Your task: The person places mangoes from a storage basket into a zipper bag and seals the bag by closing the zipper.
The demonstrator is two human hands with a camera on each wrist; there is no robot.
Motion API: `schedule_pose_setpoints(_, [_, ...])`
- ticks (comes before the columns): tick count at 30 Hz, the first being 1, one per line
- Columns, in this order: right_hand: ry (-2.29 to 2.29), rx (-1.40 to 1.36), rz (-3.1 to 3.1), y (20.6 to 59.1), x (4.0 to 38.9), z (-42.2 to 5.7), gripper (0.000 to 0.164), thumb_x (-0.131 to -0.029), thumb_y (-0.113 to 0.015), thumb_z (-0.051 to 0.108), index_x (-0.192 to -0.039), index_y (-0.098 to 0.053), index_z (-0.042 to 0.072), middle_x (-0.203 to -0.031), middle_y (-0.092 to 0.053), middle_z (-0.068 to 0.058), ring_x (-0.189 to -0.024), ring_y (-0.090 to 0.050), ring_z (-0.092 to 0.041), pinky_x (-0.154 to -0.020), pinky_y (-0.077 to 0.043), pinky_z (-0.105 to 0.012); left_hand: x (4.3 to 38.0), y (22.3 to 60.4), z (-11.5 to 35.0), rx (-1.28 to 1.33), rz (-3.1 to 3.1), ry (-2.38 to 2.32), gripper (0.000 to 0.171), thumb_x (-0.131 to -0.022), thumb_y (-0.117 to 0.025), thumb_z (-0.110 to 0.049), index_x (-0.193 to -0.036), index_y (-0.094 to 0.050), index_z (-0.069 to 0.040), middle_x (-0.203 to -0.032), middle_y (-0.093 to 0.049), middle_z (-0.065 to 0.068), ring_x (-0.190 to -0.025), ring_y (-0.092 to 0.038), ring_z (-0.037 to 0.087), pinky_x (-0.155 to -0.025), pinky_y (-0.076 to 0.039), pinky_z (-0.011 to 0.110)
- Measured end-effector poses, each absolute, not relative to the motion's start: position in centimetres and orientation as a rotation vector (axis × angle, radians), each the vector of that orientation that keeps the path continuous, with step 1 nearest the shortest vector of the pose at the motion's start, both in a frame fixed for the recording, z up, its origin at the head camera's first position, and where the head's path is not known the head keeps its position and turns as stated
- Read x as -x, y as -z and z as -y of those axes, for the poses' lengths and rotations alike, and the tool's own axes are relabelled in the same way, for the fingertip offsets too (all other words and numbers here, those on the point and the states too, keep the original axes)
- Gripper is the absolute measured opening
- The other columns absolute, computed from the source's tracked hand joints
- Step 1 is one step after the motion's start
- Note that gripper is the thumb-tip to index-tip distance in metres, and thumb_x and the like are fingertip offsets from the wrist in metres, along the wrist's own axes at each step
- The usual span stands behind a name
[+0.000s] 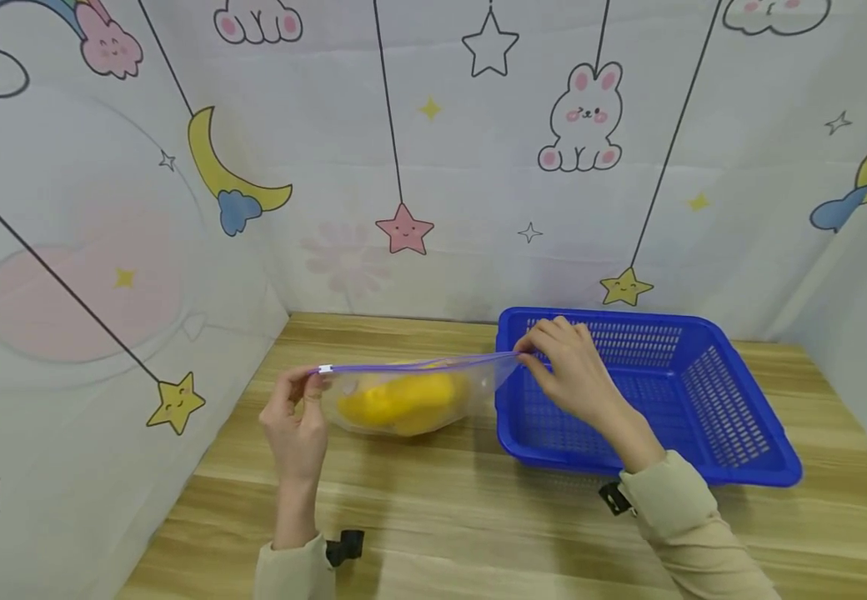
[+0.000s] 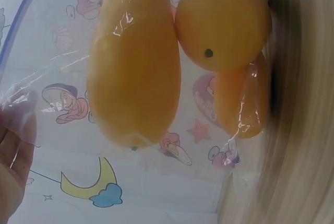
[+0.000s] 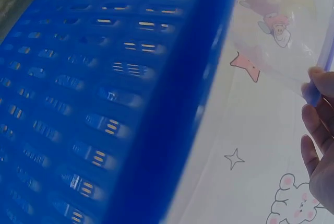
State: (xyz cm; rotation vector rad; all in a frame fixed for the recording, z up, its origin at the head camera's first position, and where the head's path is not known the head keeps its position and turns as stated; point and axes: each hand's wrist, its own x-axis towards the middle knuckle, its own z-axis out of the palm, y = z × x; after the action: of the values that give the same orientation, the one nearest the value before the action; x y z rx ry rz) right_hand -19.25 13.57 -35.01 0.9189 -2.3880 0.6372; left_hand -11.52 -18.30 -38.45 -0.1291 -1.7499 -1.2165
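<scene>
A clear slider-zip bag with a purple top strip is stretched level between both hands above the table. At its upper left corner the left hand pinches the edge, beside the white slider. The right hand pinches the opposite upper corner between thumb and fingers, over the basket's left rim. Inside the bag, the left wrist view shows a long yellow-orange fruit or vegetable, a round orange and a smaller elongated orange-coloured piece. Whether the zip is fully sealed cannot be told.
A blue perforated plastic basket stands right of the bag on the wood-grain table. Patterned white cloth hangs behind and along both sides. Each sleeve has a black strap piece at the wrist.
</scene>
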Motion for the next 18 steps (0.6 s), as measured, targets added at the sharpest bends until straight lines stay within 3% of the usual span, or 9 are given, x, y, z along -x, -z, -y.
schedule_pose_setpoints(4, [-0.607, -0.918, 2.375, 35.3, 19.16, -13.58, 0.005, -0.086, -0.07, 0.01, -0.089, -0.066, 0.013, -0.085, -0.063, 0.002, -0.081, -0.049, -0.017, -0.072, -0.03, -0.031, 11.46, 38.42, 18.35, 0.111, 1.776, 1.238, 0.012, -0.095, -0.052, 0.004, -0.094, -0.057, 0.015, -0.079, -0.067, 0.028, -0.078, -0.061, -0.011, -0.079, -0.05, 0.01])
schedule_pose_setpoints(12, [-0.53, -0.883, 2.408, 35.68, 18.92, -13.83, 0.006, -0.087, -0.069, 0.012, -0.09, -0.064, 0.013, -0.087, -0.062, 0.001, -0.082, -0.049, -0.018, -0.072, -0.03, -0.034, 11.53, 38.46, 18.12, 0.132, 1.793, 1.289, 0.014, -0.097, -0.052, -0.002, -0.094, -0.059, 0.01, -0.073, -0.069, 0.018, -0.071, -0.064, -0.005, -0.072, -0.052, 0.012])
schedule_pose_setpoints(18, [-0.538, -0.846, 2.459, 35.93, 18.8, -13.8, 0.005, -0.089, -0.067, 0.014, -0.092, -0.063, 0.013, -0.089, -0.062, 0.0, -0.084, -0.048, -0.019, -0.073, -0.031, -0.035, 11.48, 38.42, 17.98, 0.106, 1.788, 1.286, 0.013, -0.096, -0.053, -0.002, -0.093, -0.059, 0.01, -0.073, -0.067, 0.02, -0.069, -0.062, -0.004, -0.073, -0.052, 0.012])
